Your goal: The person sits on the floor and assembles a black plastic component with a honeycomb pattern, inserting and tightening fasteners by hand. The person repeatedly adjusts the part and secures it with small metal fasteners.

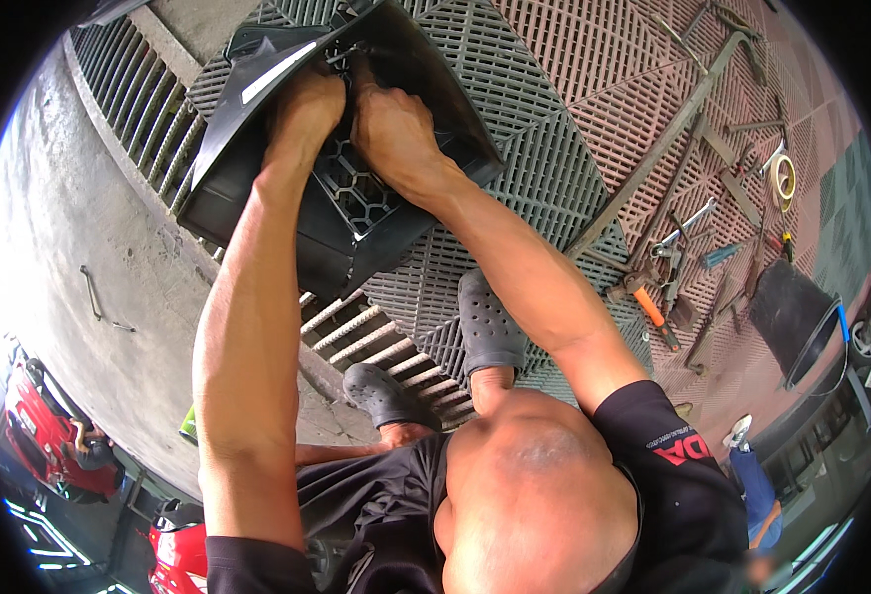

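A large black plastic panel [247, 203], shaped like a vehicle part with raised sides, lies before my feet on the floor. A grille of hexagonal mesh [358, 203] runs through its middle. My left hand [309, 107] reaches into the hollow by the left wall, its fingers curled and their tips in shade. Close beside it, my right hand [396, 137] is over the mesh, the index finger stretched toward the far end and the others curled in. Both hands work near the same spot at the mesh's far end. Whatever they pinch there is too dark to make out.
Slatted floor tiles [515, 129] lie beneath, beside a metal drain grate [148, 109]. On the right are a long bar [653, 148], an orange-handled hammer [651, 305], a tape roll [782, 176] and a black bucket [812, 332]. A wrench [90, 292] lies left; red motorcycles [54, 431] stand lower left.
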`<action>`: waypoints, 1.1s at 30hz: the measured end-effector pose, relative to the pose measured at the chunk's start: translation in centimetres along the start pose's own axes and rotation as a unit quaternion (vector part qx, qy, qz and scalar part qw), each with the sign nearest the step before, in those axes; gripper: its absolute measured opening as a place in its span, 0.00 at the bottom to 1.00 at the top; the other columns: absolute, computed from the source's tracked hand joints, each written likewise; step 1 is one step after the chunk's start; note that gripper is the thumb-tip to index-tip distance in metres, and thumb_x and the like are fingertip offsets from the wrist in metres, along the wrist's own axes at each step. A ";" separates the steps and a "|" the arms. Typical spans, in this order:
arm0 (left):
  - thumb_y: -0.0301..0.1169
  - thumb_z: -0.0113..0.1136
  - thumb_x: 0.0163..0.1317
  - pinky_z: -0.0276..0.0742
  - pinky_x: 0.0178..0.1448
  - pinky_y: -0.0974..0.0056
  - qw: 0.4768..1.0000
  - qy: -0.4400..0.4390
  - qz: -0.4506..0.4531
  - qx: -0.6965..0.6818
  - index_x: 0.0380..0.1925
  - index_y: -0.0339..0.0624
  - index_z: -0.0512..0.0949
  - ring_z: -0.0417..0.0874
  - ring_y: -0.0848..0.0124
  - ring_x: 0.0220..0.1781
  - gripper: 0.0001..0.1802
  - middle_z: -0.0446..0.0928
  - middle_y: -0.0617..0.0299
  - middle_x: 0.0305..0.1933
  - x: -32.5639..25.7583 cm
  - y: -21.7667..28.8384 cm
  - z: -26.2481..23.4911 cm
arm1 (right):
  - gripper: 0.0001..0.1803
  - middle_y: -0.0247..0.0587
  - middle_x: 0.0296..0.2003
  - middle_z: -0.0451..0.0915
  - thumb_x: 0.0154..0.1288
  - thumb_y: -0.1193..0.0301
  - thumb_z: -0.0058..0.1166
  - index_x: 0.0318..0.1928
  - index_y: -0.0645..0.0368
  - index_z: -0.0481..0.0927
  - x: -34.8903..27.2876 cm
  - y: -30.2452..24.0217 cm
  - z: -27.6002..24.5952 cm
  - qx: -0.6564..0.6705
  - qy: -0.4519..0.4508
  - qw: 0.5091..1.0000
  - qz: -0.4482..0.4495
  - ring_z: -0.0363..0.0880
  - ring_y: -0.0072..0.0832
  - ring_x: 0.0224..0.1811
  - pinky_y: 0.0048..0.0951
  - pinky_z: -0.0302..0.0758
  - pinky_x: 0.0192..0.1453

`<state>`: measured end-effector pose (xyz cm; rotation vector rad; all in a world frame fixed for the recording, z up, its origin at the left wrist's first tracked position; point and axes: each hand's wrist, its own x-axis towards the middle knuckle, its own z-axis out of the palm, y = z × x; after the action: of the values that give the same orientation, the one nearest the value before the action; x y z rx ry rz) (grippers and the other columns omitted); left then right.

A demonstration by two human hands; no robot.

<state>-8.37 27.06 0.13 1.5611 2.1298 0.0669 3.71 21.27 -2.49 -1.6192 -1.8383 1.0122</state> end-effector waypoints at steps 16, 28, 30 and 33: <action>0.32 0.55 0.61 0.74 0.66 0.39 0.999 -0.024 0.030 -0.002 0.60 0.35 0.74 0.78 0.33 0.62 0.26 0.79 0.30 0.58 -2.4 0.4 -0.4 | 0.38 0.69 0.33 0.85 0.66 0.76 0.48 0.75 0.76 0.58 0.0 -0.1 -0.1 0.013 -0.014 1.000 0.015 0.87 0.62 0.36 0.58 0.83 0.47; 0.33 0.48 0.72 0.73 0.68 0.37 0.989 -0.063 0.084 0.104 0.69 0.41 0.65 0.78 0.34 0.64 0.26 0.77 0.28 0.60 -3.3 0.4 -0.6 | 0.39 0.68 0.34 0.85 0.63 0.78 0.50 0.76 0.73 0.57 0.1 -0.5 -0.5 0.029 -0.025 0.999 0.026 0.87 0.62 0.38 0.58 0.83 0.50; 0.31 0.51 0.69 0.78 0.59 0.36 0.985 -0.001 0.122 0.125 0.65 0.40 0.68 0.83 0.33 0.55 0.25 0.80 0.31 0.54 -4.3 0.1 -0.4 | 0.37 0.66 0.33 0.85 0.63 0.79 0.50 0.73 0.74 0.60 -0.1 -0.1 0.0 0.018 -0.022 0.999 0.026 0.87 0.62 0.38 0.58 0.83 0.49; 0.32 0.53 0.69 0.78 0.59 0.36 0.987 0.021 0.119 0.104 0.66 0.41 0.68 0.83 0.33 0.55 0.25 0.80 0.29 0.53 -5.0 -0.1 -0.2 | 0.21 0.63 0.28 0.83 0.66 0.78 0.49 0.58 0.72 0.68 -0.7 0.5 0.6 0.035 0.041 0.998 -0.016 0.85 0.61 0.32 0.58 0.82 0.39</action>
<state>-7.42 22.55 2.03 1.9466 2.0248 -0.0457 3.67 20.48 -3.17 -1.5622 -1.7511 0.9712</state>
